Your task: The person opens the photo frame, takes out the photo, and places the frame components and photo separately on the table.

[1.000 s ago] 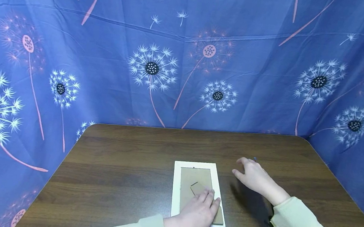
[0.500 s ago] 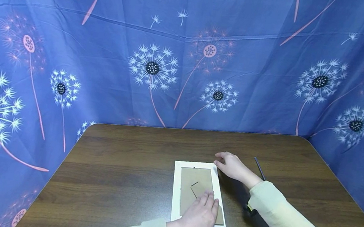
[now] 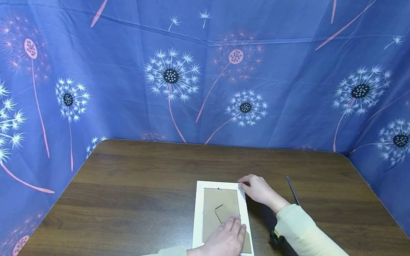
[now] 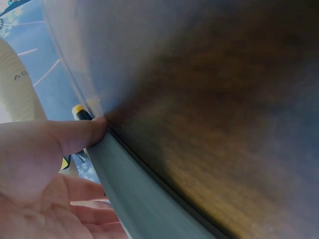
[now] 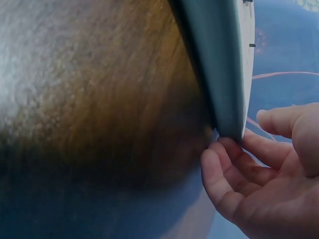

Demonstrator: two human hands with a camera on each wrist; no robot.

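Note:
A white picture frame lies back side up on the table, its tan backing board showing a stand flap partly covered by my left hand. The left fingers lie over the backing at the near right part. In the left wrist view, that hand's thumb rests on the frame's side edge. My right hand is at the far right corner. In the right wrist view its bent fingers hold the corner of the frame's edge, while the thumb stands apart from it.
A thin dark rod lies on the brown wooden table beyond the right forearm, partly hidden by the sleeve. Blue cloth with a dandelion print hangs behind the table and along both sides.
My right hand has come left from over the table beside the frame to its far right corner, uncovering more of the rod. My left hand has stayed on the frame.

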